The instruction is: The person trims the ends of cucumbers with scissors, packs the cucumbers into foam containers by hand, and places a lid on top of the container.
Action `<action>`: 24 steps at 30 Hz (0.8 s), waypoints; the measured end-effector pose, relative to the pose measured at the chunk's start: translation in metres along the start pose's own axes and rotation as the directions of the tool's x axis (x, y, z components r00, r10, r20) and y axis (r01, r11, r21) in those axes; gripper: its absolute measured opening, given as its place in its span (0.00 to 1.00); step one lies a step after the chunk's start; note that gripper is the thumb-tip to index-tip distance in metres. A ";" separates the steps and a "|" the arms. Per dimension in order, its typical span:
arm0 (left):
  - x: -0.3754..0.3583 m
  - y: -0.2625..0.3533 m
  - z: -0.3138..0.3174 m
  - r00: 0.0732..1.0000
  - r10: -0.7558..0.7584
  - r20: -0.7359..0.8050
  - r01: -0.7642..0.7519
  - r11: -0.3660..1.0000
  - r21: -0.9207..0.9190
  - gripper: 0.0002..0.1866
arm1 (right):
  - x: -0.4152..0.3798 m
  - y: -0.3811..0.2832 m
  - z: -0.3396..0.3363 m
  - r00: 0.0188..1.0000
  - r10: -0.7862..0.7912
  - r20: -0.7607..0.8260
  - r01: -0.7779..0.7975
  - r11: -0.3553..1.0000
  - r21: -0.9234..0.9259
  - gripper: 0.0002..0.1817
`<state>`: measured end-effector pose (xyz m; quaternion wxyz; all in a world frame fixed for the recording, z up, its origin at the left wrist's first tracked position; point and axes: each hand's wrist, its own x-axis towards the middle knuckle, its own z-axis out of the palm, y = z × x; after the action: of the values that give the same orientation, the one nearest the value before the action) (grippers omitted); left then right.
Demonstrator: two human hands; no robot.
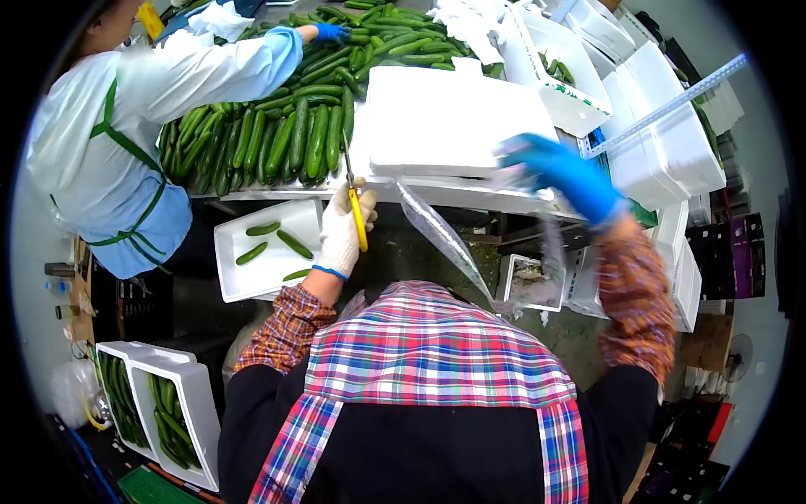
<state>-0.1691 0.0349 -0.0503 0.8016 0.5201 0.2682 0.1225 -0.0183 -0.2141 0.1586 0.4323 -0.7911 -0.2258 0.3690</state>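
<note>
My left hand point(342, 227), in a white glove, is closed around yellow-handled scissors point(358, 217) whose blades point up toward the cucumbers point(315, 139) piled on the table. Before me, a white foam box lid or closed box point(457, 118) lies at the table's front edge. My right hand point(562, 172), in a blue glove, is raised at its right corner and blurred by motion. Clear plastic film point(441, 227) loops down from the box's left front corner and rises toward the right hand, which appears to grip its end.
A co-worker's blue-gloved hand point(330, 32) reaches over the cucumber pile from the left. A foam box point(231, 273) with a few cucumbers stands below the table. Filled foam boxes point(180, 353) sit lower left. More foam boxes point(663, 126) and a metal rail point(672, 105) are at right.
</note>
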 end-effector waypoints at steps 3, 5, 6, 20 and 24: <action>-0.001 -0.013 0.012 0.997 0.077 0.033 -0.073 0.992 -0.100 0.23 | 0.054 0.026 0.077 0.984 0.065 0.168 -0.016 0.960 -0.281 0.46; 0.013 -0.018 0.015 0.995 0.091 0.047 -0.087 0.993 -0.079 0.24 | 0.106 0.072 0.108 0.988 -0.028 0.152 0.088 0.912 -0.401 0.47; 0.016 -0.026 0.016 0.987 0.144 0.071 -0.119 0.953 -0.279 0.22 | 0.103 0.065 0.117 0.975 -0.030 0.222 0.098 0.947 -0.306 0.45; 0.030 0.042 0.035 0.858 0.498 0.129 -0.492 0.722 0.487 0.24 | 0.067 0.140 0.143 1.000 0.006 0.012 -0.008 0.991 0.133 0.16; 0.057 0.063 0.088 0.629 0.507 0.589 -0.740 0.160 0.653 0.18 | 0.062 0.150 0.145 0.999 0.021 -0.044 -0.017 0.994 0.104 0.19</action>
<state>-0.0679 0.0214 0.0165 0.3248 0.9162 -0.0461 0.2300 -0.0867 -0.1761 -0.0439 0.4742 -0.7780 -0.1890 0.3663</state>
